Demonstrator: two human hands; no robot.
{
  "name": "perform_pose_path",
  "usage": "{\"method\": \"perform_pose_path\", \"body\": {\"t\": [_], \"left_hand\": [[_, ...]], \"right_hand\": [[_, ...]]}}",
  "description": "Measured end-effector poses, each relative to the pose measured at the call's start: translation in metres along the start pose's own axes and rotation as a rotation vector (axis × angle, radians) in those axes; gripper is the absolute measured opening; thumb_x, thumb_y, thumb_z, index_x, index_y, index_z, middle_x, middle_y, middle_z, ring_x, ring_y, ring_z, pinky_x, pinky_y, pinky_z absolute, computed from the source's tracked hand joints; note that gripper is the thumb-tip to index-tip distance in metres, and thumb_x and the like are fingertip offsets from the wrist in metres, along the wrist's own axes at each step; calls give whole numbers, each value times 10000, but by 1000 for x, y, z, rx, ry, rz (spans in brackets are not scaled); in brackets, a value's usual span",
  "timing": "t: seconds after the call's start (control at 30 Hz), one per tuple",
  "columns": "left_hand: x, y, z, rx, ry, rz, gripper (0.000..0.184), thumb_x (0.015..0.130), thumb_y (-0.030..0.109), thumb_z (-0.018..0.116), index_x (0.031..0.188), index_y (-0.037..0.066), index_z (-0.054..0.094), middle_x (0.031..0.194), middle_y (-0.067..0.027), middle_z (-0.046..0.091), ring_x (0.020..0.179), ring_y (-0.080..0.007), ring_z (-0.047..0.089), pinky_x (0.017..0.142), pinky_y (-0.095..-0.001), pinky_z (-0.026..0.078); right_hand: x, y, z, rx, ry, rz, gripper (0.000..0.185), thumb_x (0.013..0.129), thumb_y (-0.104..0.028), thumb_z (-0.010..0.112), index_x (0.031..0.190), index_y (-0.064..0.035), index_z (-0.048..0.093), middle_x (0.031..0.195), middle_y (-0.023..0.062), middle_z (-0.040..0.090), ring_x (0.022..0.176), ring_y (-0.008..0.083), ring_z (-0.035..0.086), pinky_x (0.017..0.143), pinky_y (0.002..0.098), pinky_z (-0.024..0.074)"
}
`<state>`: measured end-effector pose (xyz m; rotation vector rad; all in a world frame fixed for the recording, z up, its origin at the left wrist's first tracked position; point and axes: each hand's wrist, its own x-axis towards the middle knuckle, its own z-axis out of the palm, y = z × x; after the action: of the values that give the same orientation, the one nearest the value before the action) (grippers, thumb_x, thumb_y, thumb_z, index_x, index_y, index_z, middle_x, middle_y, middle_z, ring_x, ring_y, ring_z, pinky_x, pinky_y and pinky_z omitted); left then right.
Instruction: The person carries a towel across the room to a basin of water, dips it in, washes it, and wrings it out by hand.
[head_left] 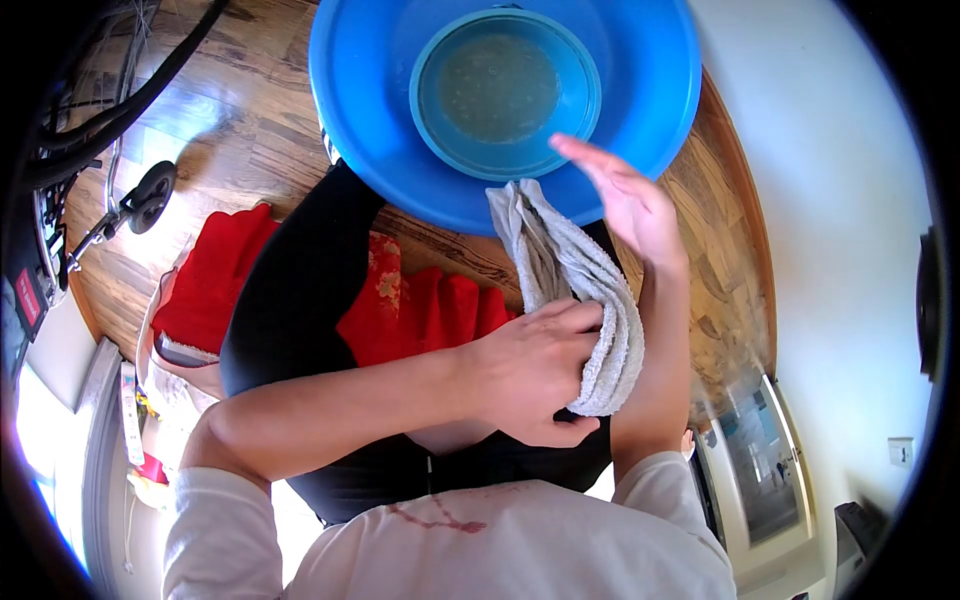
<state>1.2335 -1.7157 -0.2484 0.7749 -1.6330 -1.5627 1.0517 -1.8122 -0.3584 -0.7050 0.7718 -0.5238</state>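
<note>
A pale grey towel (618, 350), twisted into long folds, hangs between my arms and crosses in front of my right forearm. My left hand (535, 370) reaches across my lap with its fingers curled into the towel; its thumb is apart, and the fingertips are partly hidden. Beside the towel, my right hand (640, 210) is raised open, its fingers stretched toward the tub and nothing held in them. The towel's far end lies at the near rim of a large blue tub (650, 90). Inside the tub is a smaller blue-green basin (425, 125) holding cloudy water.
Red fabric (430, 315) lies below my black-clad leg, with more red cloth (215, 270) in a bag at left. A wheeled metal frame (130, 205) stands on the wood floor (260, 110). A white wall (830, 200) rises at right, near a glass-panelled door (770, 460).
</note>
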Motion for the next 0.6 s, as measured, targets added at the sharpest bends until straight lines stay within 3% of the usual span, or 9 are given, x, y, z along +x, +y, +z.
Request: {"method": "perform_pose_path", "body": {"t": [0.03,0.1,0.2,0.37,0.4,0.47,0.5,0.57,0.6], "left_hand": [[3,0,-1,-20,42,38,279,670,219,694,877,45,627,929,-120,596,971,-286,539,805,-434,474],[7,1,-5,-100,75,31,281,672,209,710,879,40,623,904,-124,600,906,-300,567,770,-425,488],[14,4,-18,-245,124,-28,268,689,160,734,892,26,621,834,-141,608,740,-332,607,689,-389,510],[39,-4,-58,-736,336,-286,159,798,89,723,931,28,658,882,-61,674,827,-150,657,788,-293,530],[41,-15,-70,-831,280,-225,149,842,71,700,979,21,668,914,-50,692,846,-115,659,826,-283,535],[41,-22,-89,-834,319,-327,213,883,169,645,1006,-4,661,924,-90,697,829,-165,681,799,-317,553],[44,-27,-96,-891,328,-332,258,897,211,623,1019,-14,658,927,-100,698,827,-179,687,793,-328,557],[47,-28,-106,-766,334,-490,497,945,430,463,1101,-18,612,1017,-162,663,874,-252,667,848,-367,524],[51,-27,-111,-739,351,-562,526,947,445,453,1150,-20,592,1063,-163,657,936,-254,656,896,-373,503]], "right_hand": [[-2,-6,15,144,-190,-11,492,929,-227,425,1269,113,526,1361,222,518,1359,316,386,1159,431,205],[-14,-6,35,322,-282,170,768,972,-536,245,1271,111,531,1360,231,514,1349,331,395,1161,428,200],[-19,-5,41,222,-333,233,1083,851,-805,138,1194,113,598,1338,235,531,1351,323,386,1163,419,185],[-29,30,60,795,-147,44,1313,589,-969,299,1424,43,350,1308,176,538,1193,268,536,1008,395,432],[-27,19,59,394,-31,107,1328,549,-979,349,1407,34,378,1258,162,561,1125,259,575,973,382,464],[-18,-2,71,131,-74,191,1225,562,-891,607,1355,26,431,1155,134,609,966,225,633,853,333,517],[-16,-4,70,217,-167,123,903,667,-553,814,1279,27,491,1104,109,626,950,210,633,839,315,506],[-10,-10,75,-51,-149,56,627,703,-249,844,1190,16,552,1024,101,643,945,202,633,821,337,519],[-7,-11,78,-87,-80,66,559,710,-206,822,1152,19,565,970,101,636,856,196,631,762,342,525]]}}
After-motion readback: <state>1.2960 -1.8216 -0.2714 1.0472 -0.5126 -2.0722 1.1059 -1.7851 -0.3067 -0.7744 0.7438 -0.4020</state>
